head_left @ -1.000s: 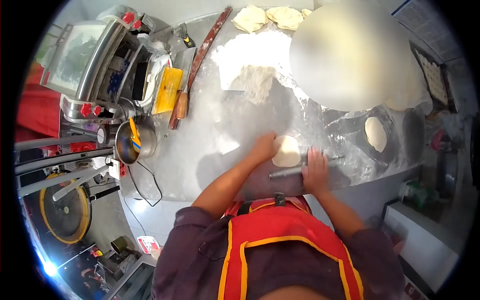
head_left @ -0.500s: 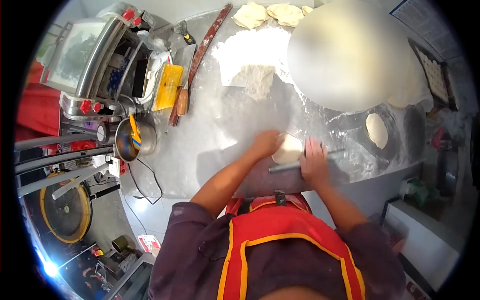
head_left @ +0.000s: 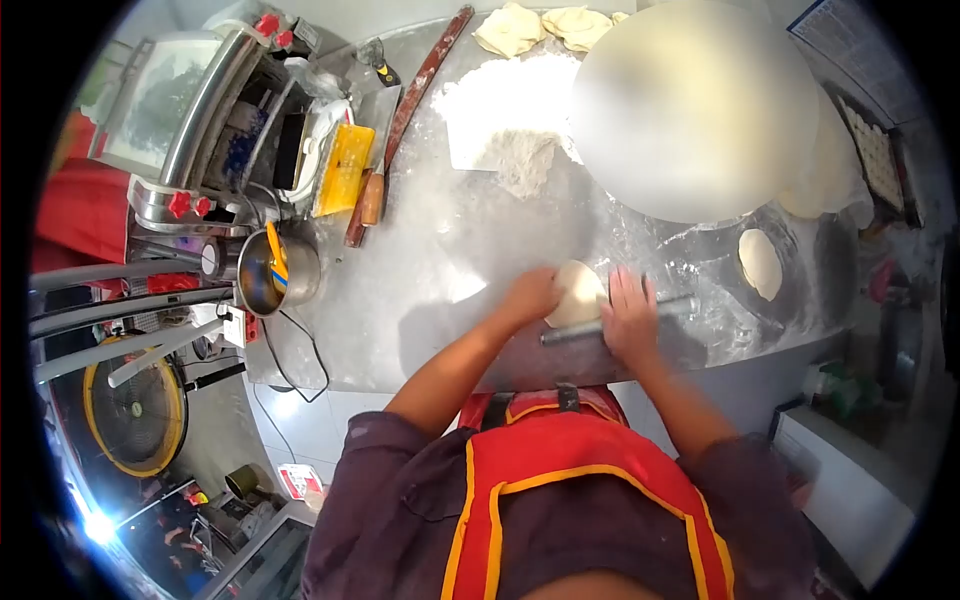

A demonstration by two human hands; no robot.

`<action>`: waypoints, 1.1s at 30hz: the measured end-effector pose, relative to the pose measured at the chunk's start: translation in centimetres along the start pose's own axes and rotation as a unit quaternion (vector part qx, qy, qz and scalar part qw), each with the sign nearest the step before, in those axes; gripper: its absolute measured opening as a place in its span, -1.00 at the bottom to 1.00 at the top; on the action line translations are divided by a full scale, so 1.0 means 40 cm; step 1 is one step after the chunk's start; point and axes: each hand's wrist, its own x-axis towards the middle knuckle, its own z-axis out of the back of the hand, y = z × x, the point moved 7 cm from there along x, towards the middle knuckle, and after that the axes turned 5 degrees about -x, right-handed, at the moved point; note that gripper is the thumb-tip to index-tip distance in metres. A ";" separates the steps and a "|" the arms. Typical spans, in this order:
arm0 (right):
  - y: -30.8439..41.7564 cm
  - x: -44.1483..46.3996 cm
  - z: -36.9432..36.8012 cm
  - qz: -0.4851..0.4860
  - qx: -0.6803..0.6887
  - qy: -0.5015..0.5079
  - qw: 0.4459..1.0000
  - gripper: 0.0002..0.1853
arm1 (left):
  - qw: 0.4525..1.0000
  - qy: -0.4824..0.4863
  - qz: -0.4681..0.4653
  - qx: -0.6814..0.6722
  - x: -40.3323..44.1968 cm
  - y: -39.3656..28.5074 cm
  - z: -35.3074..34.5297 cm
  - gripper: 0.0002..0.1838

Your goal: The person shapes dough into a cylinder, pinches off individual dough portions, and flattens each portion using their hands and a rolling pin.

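A round, flattened piece of dough [head_left: 578,294] lies on the metal worktop between my two hands. My left hand [head_left: 532,297] has its fingers closed on the dough's left edge. Across the front of the dough runs a thin grey rolling pin [head_left: 572,334], touching or very close to its near edge. My right hand [head_left: 630,315] lies over this pin, palm down, its fingers stretched out and slightly apart. The part of the pin under the palm is hidden. Farther right, an oval dough piece [head_left: 760,265] rests by itself on the floured surface.
A flour heap [head_left: 510,110] and dough lumps [head_left: 510,30] are at the back. A large blurred disc covers the back right. Leftward are a long dark-red stick [head_left: 425,85], a yellow scraper [head_left: 345,170], a metal pot [head_left: 262,285] and a machine [head_left: 190,110] with red knobs.
The whole view has shifted slightly, so the worktop's things appear a little farther right. My hands, the dough and the rolling pin keep nearly the same arrangement.
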 end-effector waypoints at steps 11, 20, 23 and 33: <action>-0.004 -0.059 -0.029 0.004 -0.012 -0.045 0.999 -0.38 | 0.997 0.043 -0.003 0.071 0.064 -0.047 0.020 -0.67; -0.012 0.209 -0.062 -0.031 -0.056 0.009 0.998 -0.39 | 0.968 0.141 0.004 0.207 0.058 -0.210 -0.008 -0.73; -0.015 0.077 -0.036 -0.003 0.022 -0.057 0.998 -0.34 | 0.943 0.202 -0.036 0.262 0.055 -0.215 -0.016 -0.72; 0.004 -0.179 0.020 0.036 0.081 -0.009 0.996 -0.31 | 0.927 0.198 -0.299 -0.111 0.233 -0.581 -0.382 -0.76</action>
